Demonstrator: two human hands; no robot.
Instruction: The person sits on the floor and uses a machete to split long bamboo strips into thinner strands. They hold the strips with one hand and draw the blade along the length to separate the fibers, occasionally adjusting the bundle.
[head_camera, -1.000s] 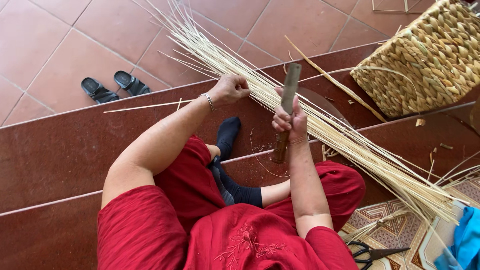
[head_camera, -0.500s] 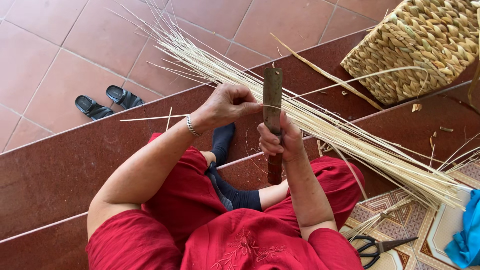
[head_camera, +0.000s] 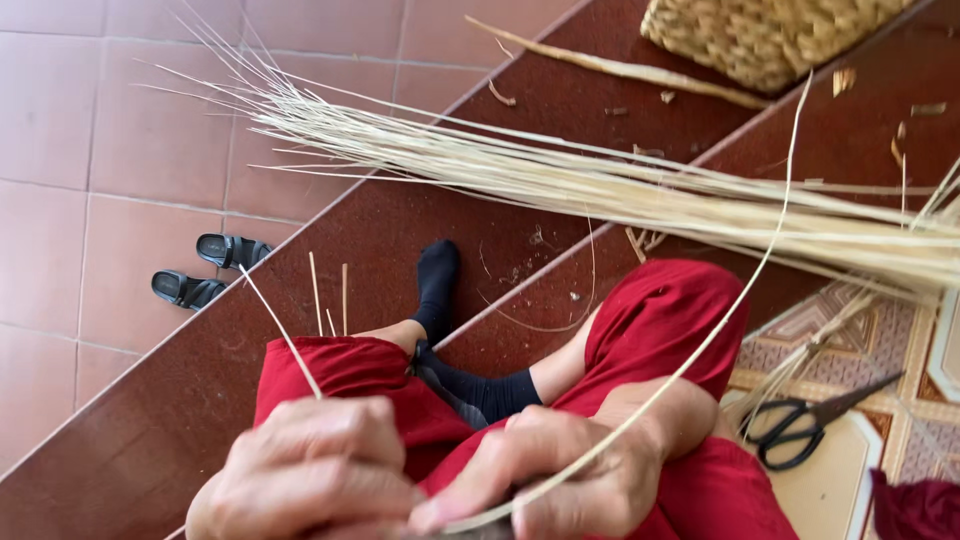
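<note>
Fingers of both hands curled, right hand pinching pale reed strip; left hand gripping thin sliver

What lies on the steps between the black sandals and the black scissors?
In the head view, between the sandals and the scissors lie the person's legs: red trousers and feet in black socks.

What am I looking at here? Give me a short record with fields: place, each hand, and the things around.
Place: dark red tiled steps, seen from above a seated person in red trousers
Left hand: closed in a grip on a thin pale strip
Right hand: pinching a long pale cane strand that arcs up to the right
Across the steps: bundle of pale split canes
Top right: woven basket
Right, on patterned floor: black-handled scissors
Left, on the lower floor: pair of black sandals
</note>
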